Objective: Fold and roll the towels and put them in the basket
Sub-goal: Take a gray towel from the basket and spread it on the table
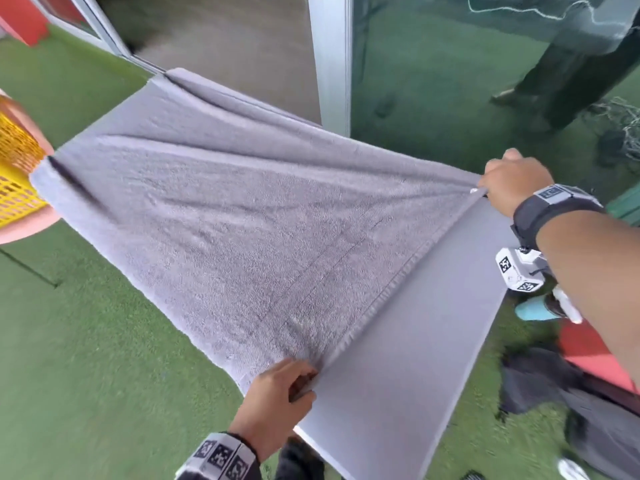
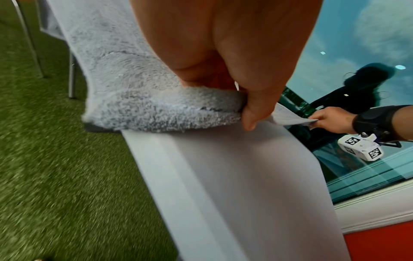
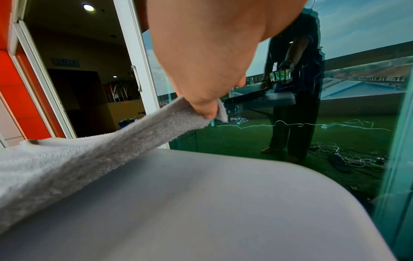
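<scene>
Head view: large grey terry towel (image 1: 221,216) spread over a pale grey tabletop (image 1: 408,358), far end draped off the far edge, near hem lifted and pulled taut between two corners. Left hand (image 1: 277,400) pinching the near-left corner, right hand (image 1: 512,178) pinching the near-right corner. Yellow slotted plastic basket (image 1: 17,174) at the left, touching or just beside the towel's far-left corner. Soft and limp by the look of it, sagging wherever unsupported; best taken at corners and along the woven hem.

Left wrist view: fingers (image 2: 257,98) curled round a thick, fluffy bunched corner of the towel (image 2: 161,113), thumb on top, tabletop (image 2: 234,185) just below. Pile looks grippy rather than slippery, probably light enough for a pinch.

Right wrist view: fingers (image 3: 205,107) clamped on a doubled edge of the towel (image 3: 134,134), strip raised clear of the tabletop (image 3: 201,203). Likely to stretch and skew if pulled unevenly, so equal tension at both corners seems wise
</scene>
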Motion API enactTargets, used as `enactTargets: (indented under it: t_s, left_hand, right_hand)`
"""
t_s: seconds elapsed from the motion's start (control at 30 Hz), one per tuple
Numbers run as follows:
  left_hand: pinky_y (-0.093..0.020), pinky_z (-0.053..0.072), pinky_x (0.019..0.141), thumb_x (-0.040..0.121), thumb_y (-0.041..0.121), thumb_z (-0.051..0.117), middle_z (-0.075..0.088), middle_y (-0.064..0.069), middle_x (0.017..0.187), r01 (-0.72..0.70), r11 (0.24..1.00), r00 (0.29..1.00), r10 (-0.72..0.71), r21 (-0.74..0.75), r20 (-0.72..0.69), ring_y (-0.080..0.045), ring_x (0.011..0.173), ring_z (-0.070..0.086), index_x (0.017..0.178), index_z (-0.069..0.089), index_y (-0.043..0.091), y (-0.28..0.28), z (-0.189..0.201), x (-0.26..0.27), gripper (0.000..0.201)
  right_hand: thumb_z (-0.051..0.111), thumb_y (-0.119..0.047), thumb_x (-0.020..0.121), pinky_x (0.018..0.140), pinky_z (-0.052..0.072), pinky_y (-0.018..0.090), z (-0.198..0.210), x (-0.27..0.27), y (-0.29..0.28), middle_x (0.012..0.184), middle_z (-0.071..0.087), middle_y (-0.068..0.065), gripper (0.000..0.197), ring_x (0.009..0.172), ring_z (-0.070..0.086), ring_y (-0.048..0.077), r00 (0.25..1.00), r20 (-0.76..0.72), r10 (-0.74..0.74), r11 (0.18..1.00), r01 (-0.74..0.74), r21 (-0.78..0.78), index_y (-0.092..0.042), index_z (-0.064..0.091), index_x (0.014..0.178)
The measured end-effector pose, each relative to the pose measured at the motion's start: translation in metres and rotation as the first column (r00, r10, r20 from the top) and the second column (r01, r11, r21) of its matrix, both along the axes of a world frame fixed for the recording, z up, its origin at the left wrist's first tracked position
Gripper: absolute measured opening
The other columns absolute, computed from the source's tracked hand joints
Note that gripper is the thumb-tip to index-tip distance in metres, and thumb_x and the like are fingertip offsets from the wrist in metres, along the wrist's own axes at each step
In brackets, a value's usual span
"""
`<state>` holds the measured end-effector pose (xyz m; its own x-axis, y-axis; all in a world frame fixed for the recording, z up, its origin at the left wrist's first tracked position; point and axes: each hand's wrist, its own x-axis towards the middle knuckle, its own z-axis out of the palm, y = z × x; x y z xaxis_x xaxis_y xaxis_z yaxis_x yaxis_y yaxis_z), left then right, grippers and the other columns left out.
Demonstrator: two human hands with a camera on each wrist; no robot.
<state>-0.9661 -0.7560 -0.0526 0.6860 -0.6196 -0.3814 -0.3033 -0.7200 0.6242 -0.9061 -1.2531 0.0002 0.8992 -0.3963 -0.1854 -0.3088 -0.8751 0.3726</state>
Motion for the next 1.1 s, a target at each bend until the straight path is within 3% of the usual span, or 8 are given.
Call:
enactTargets:
  t_s: [0.13,0.27,0.4,0.53,0.6,0.73,0.97,1.1]
  left_hand:
    - [-0.008,0.046,0.074,0.085,0.027,0.073,0.063,0.022,0.088,-0.017,0.999,0.996,0.02,0.028,-0.087,0.007,0.087,0.059,0.088,0.059,0.042,-0.009,-0.011,-0.021,0.02]
    - [-0.01,0.046,0.069,0.084,0.028,0.075,0.064,0.02,0.081,-0.048,0.999,0.988,0.05,0.019,-0.146,0.004,0.08,0.061,0.083,0.064,0.039,-0.024,-0.017,-0.035,0.016]
    - [-0.012,0.047,0.07,0.085,0.03,0.074,0.064,0.018,0.083,-0.011,1.0,0.975,0.012,0.006,-0.223,0.003,0.078,0.06,0.09,0.068,0.036,-0.039,-0.019,-0.051,0.009]
    - [-0.017,0.052,0.078,0.088,0.028,0.072,0.065,0.017,0.088,0.048,0.999,0.956,-0.05,-0.015,-0.289,0.001,0.084,0.061,0.097,0.071,0.029,-0.052,-0.02,-0.066,0.01]
    - [-0.016,0.052,0.081,0.09,0.025,0.069,0.066,0.018,0.092,0.096,0.995,0.944,-0.104,-0.04,-0.314,0.002,0.087,0.061,0.103,0.07,0.027,-0.055,-0.021,-0.069,0.014]
    - [-0.014,0.052,0.086,0.094,0.029,0.063,0.066,0.02,0.102,0.213,0.974,0.902,-0.224,-0.071,-0.368,0.008,0.092,0.061,0.115,0.067,0.031,-0.053,-0.015,-0.062,0.022]
    - [-0.01,0.051,0.083,0.097,0.038,0.054,0.065,0.026,0.098,0.21,0.977,0.97,-0.213,-0.039,-0.119,0.014,0.092,0.06,0.11,0.065,0.039,-0.014,0.011,0.019,0.017]
    - [-0.012,0.045,0.089,0.097,0.036,0.057,0.056,0.033,0.109,0.13,0.991,0.983,-0.132,0.019,0.128,0.019,0.097,0.051,0.112,0.065,0.04,0.029,0.014,0.09,0.017]
  right_hand:
    - [0.056,-0.005,0.094,0.076,0.042,0.034,-0.011,-0.022,0.002,0.073,0.016,-0.002,0.03,0.099,0.05,0.033,0.995,-0.058,-0.077,0.997,0.076,-0.026,-0.013,0.068,0.12]
    - [0.056,-0.005,0.088,0.081,0.043,0.039,-0.033,-0.033,-0.013,0.095,0.051,0.004,0.038,0.107,0.043,0.033,0.996,-0.058,-0.061,0.998,0.06,-0.01,-0.022,0.072,0.119]
    - [0.059,-0.004,0.087,0.083,0.042,0.042,-0.045,-0.041,-0.024,0.106,0.058,0.011,0.035,0.106,0.04,0.034,0.992,-0.029,-0.121,0.993,0.121,-0.002,-0.017,0.074,0.116]
    - [0.056,0.0,0.094,0.094,0.04,0.048,-0.043,-0.049,-0.029,0.076,0.028,0.008,0.027,0.112,0.042,0.04,0.952,-0.1,-0.291,0.957,0.29,-0.022,0.003,0.064,0.12]
    - [0.052,-0.001,0.095,0.094,0.04,0.048,-0.046,-0.053,-0.035,0.072,0.02,0.004,0.029,0.114,0.042,0.04,0.955,-0.114,-0.275,0.961,0.273,-0.038,0.0,0.063,0.122]
    - [0.051,-0.009,0.09,0.085,0.049,0.046,-0.047,-0.054,-0.029,0.097,0.055,0.01,0.041,0.112,0.043,0.036,0.95,-0.135,-0.283,0.958,0.287,0.006,-0.021,0.063,0.127]
    - [0.057,-0.009,0.086,0.079,0.048,0.049,-0.02,-0.038,0.024,0.118,0.049,0.021,0.044,0.117,0.043,0.042,0.939,0.065,-0.338,0.918,0.314,0.241,-0.015,0.059,0.13]
    - [0.053,-0.026,0.092,0.096,0.048,0.051,-0.022,-0.024,0.101,0.132,0.052,0.015,0.038,0.124,0.046,0.037,0.926,0.207,-0.315,0.87,0.195,0.453,-0.02,0.062,0.128]
